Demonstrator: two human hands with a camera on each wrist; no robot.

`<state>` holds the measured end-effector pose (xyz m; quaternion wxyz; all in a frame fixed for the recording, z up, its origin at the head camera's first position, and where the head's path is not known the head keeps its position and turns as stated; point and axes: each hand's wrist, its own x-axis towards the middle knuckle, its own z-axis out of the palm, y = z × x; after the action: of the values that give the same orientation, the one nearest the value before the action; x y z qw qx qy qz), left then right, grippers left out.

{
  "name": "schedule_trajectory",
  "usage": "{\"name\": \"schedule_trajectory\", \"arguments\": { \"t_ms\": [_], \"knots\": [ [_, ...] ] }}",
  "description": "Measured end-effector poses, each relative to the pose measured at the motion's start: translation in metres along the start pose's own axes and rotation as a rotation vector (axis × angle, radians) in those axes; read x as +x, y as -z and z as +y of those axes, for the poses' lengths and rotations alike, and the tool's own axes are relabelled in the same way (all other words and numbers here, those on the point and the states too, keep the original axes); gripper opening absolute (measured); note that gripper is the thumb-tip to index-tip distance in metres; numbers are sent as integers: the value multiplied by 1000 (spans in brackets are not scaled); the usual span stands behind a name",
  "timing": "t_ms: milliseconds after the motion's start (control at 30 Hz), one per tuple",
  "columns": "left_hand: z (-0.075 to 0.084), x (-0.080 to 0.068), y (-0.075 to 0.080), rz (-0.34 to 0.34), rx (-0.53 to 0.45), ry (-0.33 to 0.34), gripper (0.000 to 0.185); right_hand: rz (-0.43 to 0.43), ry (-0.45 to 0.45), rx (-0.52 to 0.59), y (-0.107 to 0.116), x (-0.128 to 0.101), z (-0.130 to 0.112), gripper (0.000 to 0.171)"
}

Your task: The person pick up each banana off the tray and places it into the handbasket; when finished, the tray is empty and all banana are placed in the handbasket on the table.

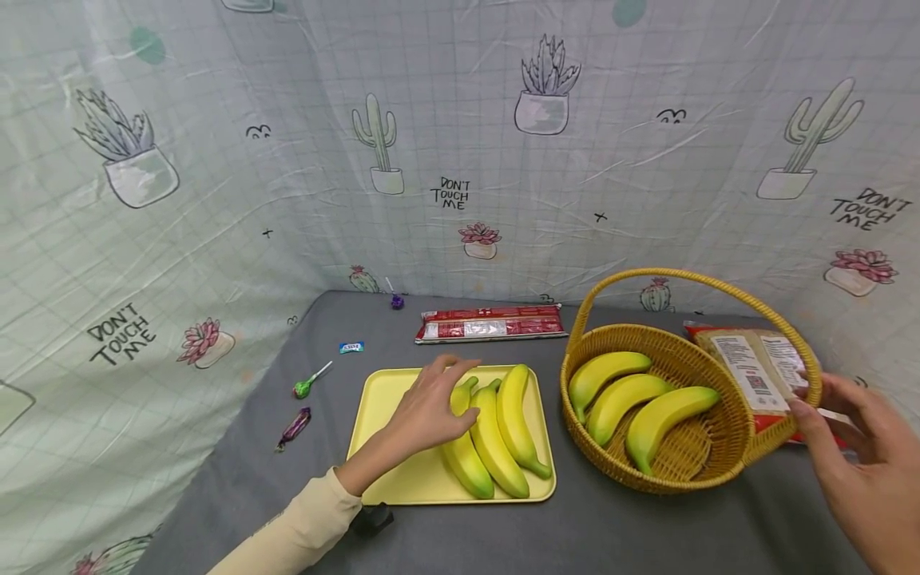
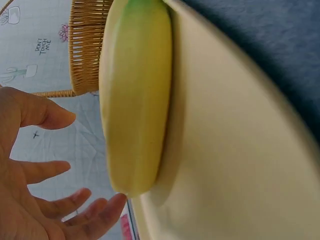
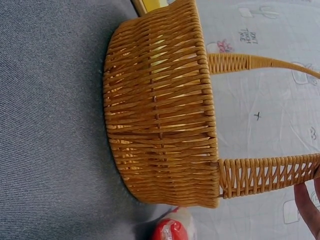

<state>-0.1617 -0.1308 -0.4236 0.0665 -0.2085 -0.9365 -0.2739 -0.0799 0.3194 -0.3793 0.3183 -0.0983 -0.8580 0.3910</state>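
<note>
open: bare cloth before tray | blocked: basket handle arches over 3 bananas

Green lollipop, purple candy, red packet.

Six bananas, one basket, one tray, four candies.

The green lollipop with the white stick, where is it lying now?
In the head view, the green lollipop lies on the grey table, left of the yellow tray, between the small blue candy and the purple wrapped candy.
</note>
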Motion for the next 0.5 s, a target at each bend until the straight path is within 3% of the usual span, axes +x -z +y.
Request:
{"name": "schedule_trajectory", "arguments": {
  "t_ms": [233, 500],
  "knots": [
    [-7, -10, -7, -15, 13, 49, 67, 8, 22, 33, 1, 0, 0, 43],
    [-9, -19, -13, -31, 19, 48, 71, 7, 23, 15, 1, -2, 1, 44]
  ]
}}
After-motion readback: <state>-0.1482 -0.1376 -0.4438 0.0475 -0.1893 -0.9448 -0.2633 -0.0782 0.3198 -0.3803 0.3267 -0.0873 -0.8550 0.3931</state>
